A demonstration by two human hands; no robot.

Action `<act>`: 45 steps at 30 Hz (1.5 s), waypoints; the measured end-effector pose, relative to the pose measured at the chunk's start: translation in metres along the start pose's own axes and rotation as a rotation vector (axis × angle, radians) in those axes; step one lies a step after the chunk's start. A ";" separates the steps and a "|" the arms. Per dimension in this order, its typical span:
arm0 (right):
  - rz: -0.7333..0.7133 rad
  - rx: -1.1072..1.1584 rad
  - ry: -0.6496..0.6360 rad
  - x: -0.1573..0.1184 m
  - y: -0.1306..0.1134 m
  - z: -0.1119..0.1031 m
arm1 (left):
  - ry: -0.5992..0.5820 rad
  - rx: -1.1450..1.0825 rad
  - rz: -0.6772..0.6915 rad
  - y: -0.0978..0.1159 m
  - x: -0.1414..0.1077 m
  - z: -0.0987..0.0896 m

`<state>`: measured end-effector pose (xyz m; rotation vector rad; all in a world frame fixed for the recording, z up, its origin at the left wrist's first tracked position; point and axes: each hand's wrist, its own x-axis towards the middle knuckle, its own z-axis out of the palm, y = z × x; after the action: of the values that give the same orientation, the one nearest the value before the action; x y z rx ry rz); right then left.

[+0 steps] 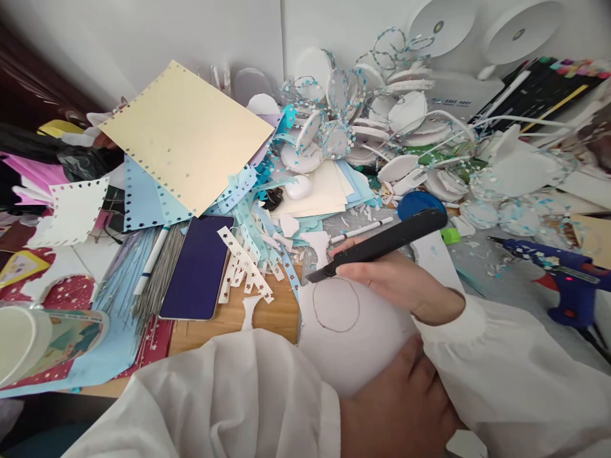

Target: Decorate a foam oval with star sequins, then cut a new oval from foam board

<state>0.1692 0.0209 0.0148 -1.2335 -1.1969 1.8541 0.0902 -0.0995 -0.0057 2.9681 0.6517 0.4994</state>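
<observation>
A black utility knife is held in my right hand, its blade pointing left just above the upper edge of a white board. A circle is drawn in pencil on that board. Across the board's lower right lies my left hand, pressed down on it with the fingers extended toward the upper right. Part of the board is hidden beneath this hand.
A dark blue phone, punched paper strips and grey wires lie left. White discs with wire loops stand behind. A blue glue gun is at right, a cup at far left.
</observation>
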 end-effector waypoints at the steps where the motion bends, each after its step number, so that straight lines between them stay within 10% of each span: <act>1: 0.000 0.018 0.008 0.000 0.001 0.000 | 0.009 0.000 0.001 0.001 0.000 0.003; 16: -0.278 -0.414 0.070 -0.001 0.002 0.009 | 0.052 0.007 -0.031 0.003 -0.001 0.007; 45: -0.304 -0.228 0.240 0.005 0.010 0.016 | -0.006 0.033 0.028 -0.003 -0.004 -0.004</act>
<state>0.1527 0.0152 0.0061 -1.2708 -1.3997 1.3394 0.0846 -0.0983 -0.0033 3.0127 0.6247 0.4860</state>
